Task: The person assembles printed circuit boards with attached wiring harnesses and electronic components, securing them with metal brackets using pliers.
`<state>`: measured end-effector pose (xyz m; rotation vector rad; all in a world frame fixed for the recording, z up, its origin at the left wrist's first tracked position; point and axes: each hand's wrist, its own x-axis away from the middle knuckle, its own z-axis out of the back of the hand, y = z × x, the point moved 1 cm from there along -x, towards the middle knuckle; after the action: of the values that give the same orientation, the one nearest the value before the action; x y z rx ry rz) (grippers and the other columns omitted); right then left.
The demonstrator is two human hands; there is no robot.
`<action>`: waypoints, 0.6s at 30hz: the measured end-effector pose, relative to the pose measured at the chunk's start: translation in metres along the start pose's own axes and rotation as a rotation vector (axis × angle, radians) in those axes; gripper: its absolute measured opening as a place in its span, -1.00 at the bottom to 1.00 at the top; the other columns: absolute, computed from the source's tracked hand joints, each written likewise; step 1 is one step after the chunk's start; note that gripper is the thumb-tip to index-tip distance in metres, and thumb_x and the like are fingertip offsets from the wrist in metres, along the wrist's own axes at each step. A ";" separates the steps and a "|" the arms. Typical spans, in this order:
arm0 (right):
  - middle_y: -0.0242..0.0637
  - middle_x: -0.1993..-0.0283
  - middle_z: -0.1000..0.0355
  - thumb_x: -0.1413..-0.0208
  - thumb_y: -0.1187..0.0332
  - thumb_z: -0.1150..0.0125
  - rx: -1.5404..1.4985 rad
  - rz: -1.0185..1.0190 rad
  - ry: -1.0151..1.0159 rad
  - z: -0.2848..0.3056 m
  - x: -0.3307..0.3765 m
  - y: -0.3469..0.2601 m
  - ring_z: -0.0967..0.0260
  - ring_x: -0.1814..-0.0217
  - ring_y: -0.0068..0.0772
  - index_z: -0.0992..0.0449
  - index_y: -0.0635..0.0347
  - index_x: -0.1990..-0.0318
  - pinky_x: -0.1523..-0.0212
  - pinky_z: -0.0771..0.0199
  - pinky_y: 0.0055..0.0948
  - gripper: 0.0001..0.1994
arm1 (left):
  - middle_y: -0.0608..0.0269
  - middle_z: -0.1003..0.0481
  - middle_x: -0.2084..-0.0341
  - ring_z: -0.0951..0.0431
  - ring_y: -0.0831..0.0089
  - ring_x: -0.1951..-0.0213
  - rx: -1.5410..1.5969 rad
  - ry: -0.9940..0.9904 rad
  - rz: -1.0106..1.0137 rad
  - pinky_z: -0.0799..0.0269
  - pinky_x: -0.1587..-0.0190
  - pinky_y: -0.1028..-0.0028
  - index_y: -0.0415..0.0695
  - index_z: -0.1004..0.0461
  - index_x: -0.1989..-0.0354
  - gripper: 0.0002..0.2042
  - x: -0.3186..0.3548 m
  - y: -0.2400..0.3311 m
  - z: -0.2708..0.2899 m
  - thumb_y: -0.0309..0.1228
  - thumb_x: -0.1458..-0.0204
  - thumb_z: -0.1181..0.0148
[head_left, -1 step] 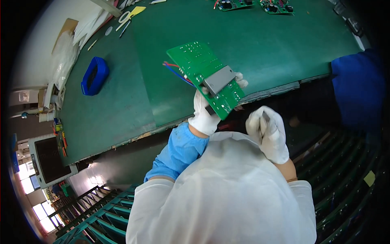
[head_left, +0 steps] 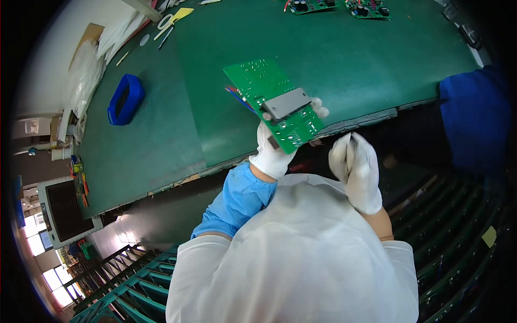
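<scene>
My left hand, in a white glove with a blue sleeve cover, grips a green circuit board by its edges. The board is tilted above the bench's near edge, its solder-dotted face toward me. A flat grey metal block lies across that face. Red and blue wires stick out from the board's left side. To the right and apart from the board, my white-gloved right hand is closed, thumb and fingertips together. Whatever may be between those fingertips is too small to make out.
A blue tray stands on the green bench. Two populated circuit boards lie at its far edge. Tape and a yellow-bladed tool are far left. A person's blue sleeve is at right; dark racks stand below.
The board has tipped slightly in my left hand, and its lower end sits a little higher. My right hand has turned slightly and risen a little, fingers still closed.
</scene>
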<state>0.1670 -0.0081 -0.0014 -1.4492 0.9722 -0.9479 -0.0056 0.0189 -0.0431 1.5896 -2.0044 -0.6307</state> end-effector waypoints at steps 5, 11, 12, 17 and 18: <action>-0.28 0.57 -0.31 -0.15 0.31 -0.04 0.291 0.039 0.202 -0.007 -0.010 0.015 -0.23 0.59 -0.44 -0.38 0.31 0.42 0.52 -0.23 -0.49 -0.78 | -0.07 -0.35 -0.02 -0.42 -0.03 -0.03 0.043 0.075 0.046 -0.47 0.09 0.18 -0.17 -0.25 -0.10 -0.47 0.002 0.009 -0.008 0.02 -0.18 0.25; -0.22 0.53 -0.34 -0.08 0.35 -0.15 0.390 0.234 0.213 -0.015 -0.015 0.015 -0.23 0.57 -0.37 -0.37 0.34 0.41 0.48 -0.28 -0.45 -0.79 | -0.12 -0.30 -0.07 -0.37 -0.06 -0.07 0.057 0.004 0.029 -0.38 -0.07 0.11 -0.19 -0.19 -0.17 -0.46 0.006 0.020 -0.014 -0.02 -0.19 0.26; -0.22 0.53 -0.34 -0.08 0.34 -0.15 0.368 0.203 0.222 -0.014 -0.015 0.015 -0.23 0.57 -0.38 -0.37 0.34 0.41 0.49 -0.28 -0.46 -0.79 | -0.12 -0.30 -0.07 -0.36 -0.06 -0.08 0.025 0.008 0.017 -0.37 -0.08 0.11 -0.19 -0.19 -0.17 -0.47 0.006 0.020 -0.014 -0.02 -0.19 0.26; -0.22 0.56 -0.31 -0.09 0.34 -0.14 0.285 0.088 0.241 -0.011 -0.014 0.014 -0.21 0.57 -0.40 -0.37 0.35 0.40 0.49 -0.27 -0.47 -0.78 | -0.08 -0.30 -0.08 -0.36 -0.01 -0.09 0.071 -0.059 -0.007 -0.35 -0.10 0.12 -0.18 -0.19 -0.17 -0.48 0.004 0.022 -0.013 -0.03 -0.20 0.25; -0.22 0.56 -0.31 -0.09 0.34 -0.14 0.284 0.086 0.240 -0.011 -0.014 0.013 -0.21 0.57 -0.40 -0.37 0.35 0.40 0.49 -0.27 -0.47 -0.78 | -0.06 -0.31 -0.08 -0.36 0.02 -0.09 0.074 -0.037 0.022 -0.35 -0.10 0.13 -0.18 -0.19 -0.17 -0.48 0.004 0.025 -0.016 -0.03 -0.20 0.23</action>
<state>0.1510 0.0002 -0.0141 -1.0652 1.0182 -1.1633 -0.0145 0.0195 -0.0148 1.6068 -2.0912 -0.5878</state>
